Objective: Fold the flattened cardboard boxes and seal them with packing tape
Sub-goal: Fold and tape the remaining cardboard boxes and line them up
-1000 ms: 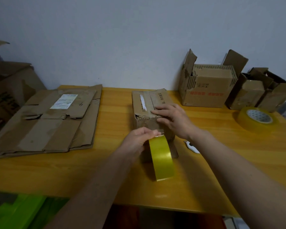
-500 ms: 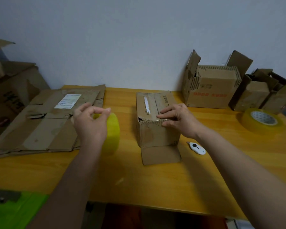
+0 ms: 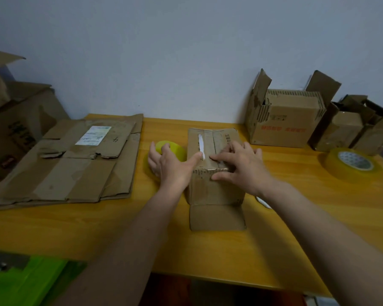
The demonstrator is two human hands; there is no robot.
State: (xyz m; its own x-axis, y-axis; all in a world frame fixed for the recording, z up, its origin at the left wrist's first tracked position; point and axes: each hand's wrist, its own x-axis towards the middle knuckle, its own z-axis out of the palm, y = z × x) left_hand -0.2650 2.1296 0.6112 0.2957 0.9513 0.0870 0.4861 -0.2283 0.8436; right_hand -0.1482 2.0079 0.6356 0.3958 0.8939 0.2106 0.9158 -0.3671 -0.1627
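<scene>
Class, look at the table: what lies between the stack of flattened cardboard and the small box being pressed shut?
In the head view, a yellow tape roll lies there, with the left hand over it.

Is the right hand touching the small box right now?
Touching. The head view shows the right hand resting its fingers flat on top of the small box.

The yellow bench carried flat cardboard, a small box, two tape rolls, and open boxes along the wall.
</scene>
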